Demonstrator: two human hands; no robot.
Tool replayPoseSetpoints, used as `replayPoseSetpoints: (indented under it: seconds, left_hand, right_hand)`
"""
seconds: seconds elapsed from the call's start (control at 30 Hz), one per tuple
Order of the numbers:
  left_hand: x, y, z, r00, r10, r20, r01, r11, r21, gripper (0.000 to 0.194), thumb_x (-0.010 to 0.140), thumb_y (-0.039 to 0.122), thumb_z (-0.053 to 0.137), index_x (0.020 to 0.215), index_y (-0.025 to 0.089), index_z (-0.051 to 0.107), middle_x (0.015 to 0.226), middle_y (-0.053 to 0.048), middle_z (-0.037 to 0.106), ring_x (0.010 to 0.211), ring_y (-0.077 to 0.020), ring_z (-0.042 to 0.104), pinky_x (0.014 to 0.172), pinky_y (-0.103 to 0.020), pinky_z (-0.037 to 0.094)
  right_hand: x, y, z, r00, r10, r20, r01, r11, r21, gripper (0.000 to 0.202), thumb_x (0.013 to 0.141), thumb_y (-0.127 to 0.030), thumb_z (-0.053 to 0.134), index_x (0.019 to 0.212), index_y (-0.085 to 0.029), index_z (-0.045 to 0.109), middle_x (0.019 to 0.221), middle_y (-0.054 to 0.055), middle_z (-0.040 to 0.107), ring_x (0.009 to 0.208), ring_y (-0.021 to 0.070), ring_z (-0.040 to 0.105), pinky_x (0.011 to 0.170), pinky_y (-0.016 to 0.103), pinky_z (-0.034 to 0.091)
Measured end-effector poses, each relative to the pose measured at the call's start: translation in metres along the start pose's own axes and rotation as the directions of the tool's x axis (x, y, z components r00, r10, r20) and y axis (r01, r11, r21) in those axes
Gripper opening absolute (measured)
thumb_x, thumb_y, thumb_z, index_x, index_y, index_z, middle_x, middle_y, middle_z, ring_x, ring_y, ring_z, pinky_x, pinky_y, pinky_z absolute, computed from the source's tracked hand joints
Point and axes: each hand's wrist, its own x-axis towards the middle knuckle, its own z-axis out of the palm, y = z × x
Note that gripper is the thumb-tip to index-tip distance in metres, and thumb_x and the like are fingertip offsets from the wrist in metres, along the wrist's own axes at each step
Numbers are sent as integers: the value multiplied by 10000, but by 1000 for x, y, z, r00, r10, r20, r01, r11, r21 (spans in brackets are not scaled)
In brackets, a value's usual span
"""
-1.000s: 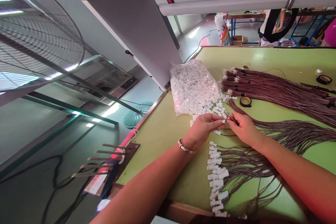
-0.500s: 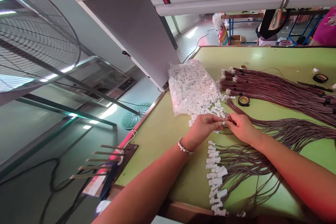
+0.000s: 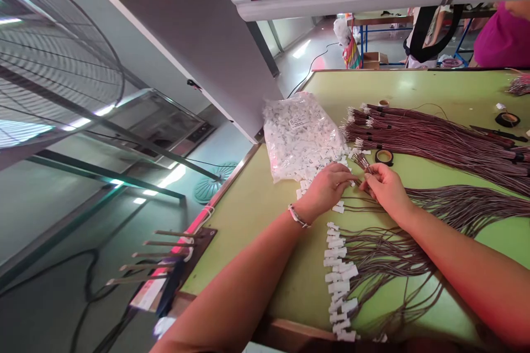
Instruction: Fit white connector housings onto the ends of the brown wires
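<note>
My right hand (image 3: 387,190) is closed around a bundle of thin dark brown wires (image 3: 361,162), whose bare-looking tips fan out toward the loose connectors. To its left, my left hand (image 3: 329,190) reaches the same wires with thumb and fingers pinched together; what lies between them is hidden. Just below the hands, a white connector (image 3: 338,207) rests on the table with wires running right from it. Nearer to me, several wired white connectors (image 3: 339,287) lie in a column. Beyond my left hand, loose white connectors spill from a clear plastic bag (image 3: 304,135).
Thick bundles of brown wire (image 3: 426,135) stretch across the green table (image 3: 248,220). Black tape rolls (image 3: 384,157) lie beside them. A pegged board (image 3: 199,256) sits at the left edge, and a fan (image 3: 58,60) stands to the left. A person in magenta (image 3: 503,38) is across the table.
My hands have drawn slightly apart, and the right has moved up, showing more wire tips. A wired white connector now shows on the table below them. The person in magenta has come further into view.
</note>
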Motion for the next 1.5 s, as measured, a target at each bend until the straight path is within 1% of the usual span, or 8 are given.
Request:
replayPoseSetpoints:
  seconds: [0.17, 0.4, 0.6, 0.67, 0.77, 1.0, 1.23, 1.5]
  left_hand:
    - [0, -4, 7, 976, 47, 215, -106, 956, 273, 295, 851, 138, 423, 974, 213, 680, 847, -80, 580, 835, -191, 523, 775, -313, 429]
    - [-9, -8, -6, 957, 18, 289, -161, 864, 477, 346, 831, 118, 422, 1070, 241, 640, 791, -62, 545, 752, -180, 509, 657, -271, 415]
    - [-17, -12, -18, 969, -239, -55, 240, 971, 1, 185, 800, 235, 511, 846, 177, 681, 761, -59, 628, 681, -157, 576, 660, -271, 453]
    - [-20, -6, -19, 898, -435, -68, 395, 863, -314, 133, 754, 253, 564, 807, 161, 643, 654, -28, 620, 549, -123, 551, 544, -242, 438]
    - [-21, 6, -16, 820, -563, 103, 497, 611, -616, 124, 706, 255, 616, 759, 147, 584, 528, 9, 581, 432, -85, 497, 438, -202, 393]
    - [-19, 22, -4, 787, -569, 239, 532, 428, -731, 196, 681, 275, 686, 749, 121, 587, 544, -10, 620, 462, -77, 547, 492, -196, 450]
    - [-20, 15, -2, 778, -549, 305, 532, 317, -785, 188, 645, 233, 720, 722, 116, 594, 526, -9, 623, 446, -66, 544, 467, -168, 430]
    - [-21, 7, -2, 730, -619, 288, 432, 92, -897, 203, 651, 188, 739, 816, 89, 675, 622, -23, 640, 559, -58, 579, 584, -163, 490]
  right_hand:
    - [-2, 0, -1, 999, -45, 23, 48, 987, -153, 222, 729, -367, 525, 646, -166, 569, 478, -23, 530, 376, 74, 359, 363, 208, 258]
    - [-1, 2, 0, 996, 28, 90, -14, 989, -145, 188, 699, -268, 510, 854, -172, 554, 579, -11, 623, 388, 71, 365, 391, 202, 284]
    - [-5, -5, 1, 996, -47, 82, 66, 966, -252, 116, 654, -267, 505, 582, -186, 463, 465, -56, 441, 448, 83, 364, 450, 214, 284]
    - [-5, -4, 1, 992, -102, 75, 122, 934, -335, 131, 646, -257, 501, 553, -188, 440, 476, -57, 415, 464, 82, 346, 460, 216, 276]
    - [-6, -2, 2, 976, -204, 72, 214, 858, -468, 113, 662, -237, 498, 569, -183, 464, 509, -48, 455, 492, 87, 373, 494, 212, 299]
    - [-16, -3, 4, 906, -394, 156, 383, 604, -699, 97, 721, -215, 481, 633, -189, 514, 539, -19, 510, 500, 104, 398, 521, 233, 286]
    - [-9, -1, 5, 983, -159, 93, 181, 927, -328, 174, 719, -337, 536, 705, -165, 563, 573, -15, 530, 498, 94, 401, 490, 217, 331]
    - [-8, -3, 0, 986, -166, 37, 169, 933, -318, 244, 756, -383, 518, 668, -158, 552, 539, -28, 450, 503, 92, 354, 475, 216, 297]
